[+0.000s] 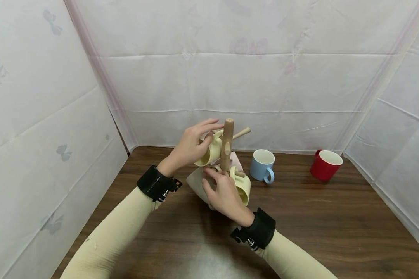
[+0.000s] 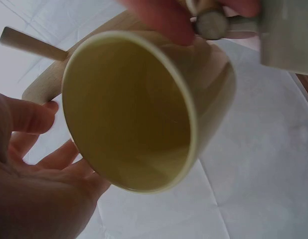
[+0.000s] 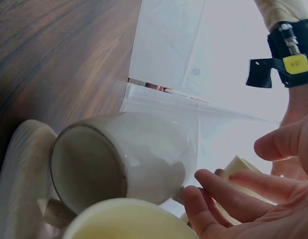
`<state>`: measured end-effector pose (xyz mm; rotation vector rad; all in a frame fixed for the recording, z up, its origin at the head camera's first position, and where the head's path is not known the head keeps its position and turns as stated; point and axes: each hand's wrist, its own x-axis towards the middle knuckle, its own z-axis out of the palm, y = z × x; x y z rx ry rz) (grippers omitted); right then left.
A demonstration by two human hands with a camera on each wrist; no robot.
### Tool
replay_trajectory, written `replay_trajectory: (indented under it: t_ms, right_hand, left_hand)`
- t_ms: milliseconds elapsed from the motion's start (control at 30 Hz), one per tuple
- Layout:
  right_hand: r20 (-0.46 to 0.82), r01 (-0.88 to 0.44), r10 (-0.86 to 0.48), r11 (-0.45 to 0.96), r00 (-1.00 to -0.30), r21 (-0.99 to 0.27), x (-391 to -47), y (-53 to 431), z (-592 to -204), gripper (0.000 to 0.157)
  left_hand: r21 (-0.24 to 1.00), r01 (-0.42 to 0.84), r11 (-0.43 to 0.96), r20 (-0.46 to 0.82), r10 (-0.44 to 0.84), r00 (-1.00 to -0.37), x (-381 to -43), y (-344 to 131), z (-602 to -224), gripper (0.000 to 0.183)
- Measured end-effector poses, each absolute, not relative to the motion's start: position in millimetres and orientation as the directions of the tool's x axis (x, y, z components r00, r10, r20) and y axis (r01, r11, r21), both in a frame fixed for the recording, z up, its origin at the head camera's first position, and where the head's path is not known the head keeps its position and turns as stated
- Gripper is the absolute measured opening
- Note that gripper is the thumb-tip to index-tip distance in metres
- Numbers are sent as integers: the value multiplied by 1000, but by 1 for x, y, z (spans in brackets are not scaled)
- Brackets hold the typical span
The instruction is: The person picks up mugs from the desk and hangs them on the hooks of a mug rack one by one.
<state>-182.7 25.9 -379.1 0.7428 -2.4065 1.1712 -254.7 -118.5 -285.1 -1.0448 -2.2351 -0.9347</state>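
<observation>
A wooden mug stand (image 1: 229, 128) bears several mugs on its pegs. My left hand (image 1: 190, 143) is beside the upper yellow mug (image 1: 214, 152), thumb apart from loosely spread fingers near the post. In the left wrist view the mouth of this mug (image 2: 129, 114) faces the camera. My right hand (image 1: 225, 193) reaches in at the lower pegs, between the greyish-white mug (image 1: 195, 182) and the lower yellow mug (image 1: 244, 186). Its fingertips are close to the white mug's peg end in the right wrist view, with the thumb (image 3: 278, 144) held away.
Behind the post a pink mug (image 1: 236, 161) is partly hidden. To the right, a light blue mug (image 1: 261, 166) stands on the dark wooden table (image 1: 300, 221), with a red mug (image 1: 324, 166) farther right. White sheeting (image 1: 237, 81) encloses the back and sides.
</observation>
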Motion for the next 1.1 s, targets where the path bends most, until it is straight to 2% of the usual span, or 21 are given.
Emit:
replay_trajectory:
  t_ms: [167,267,533,733,867,1100]
  right_hand:
    - [524,-621,-340,504,-781,-600,-178,33,-375,32]
    - [551,-663,-372,473,-747,-580,-176,40,-372,32]
    - [715,-827,-433,409,-548,-386,-184,66,-367,28]
    - [801,-881,-426,403,-420,-248,-197,89,-367,26]
    - [817,-881,-418,422,-398,-214,-208,108,-369,27]
    - [808,-846,-412,501,-422,-186,-234,146,-374,41]
  left_hand:
    - [325,829,455,759,397,-516,-249,-121,-293,33]
    - [313,836,452,790,365,-493,-245,-123,-297,33]
    - [276,837,472,857,273,-437,-239,-130,-311,32]
    - [301,814,497,857,234,-459,-236,-137,-322,33]
    - [320,785,530,851,203,-484,-233,-143,-330,34]
    - [324,756,569,857,161,-489,-228,-153,-339,37]
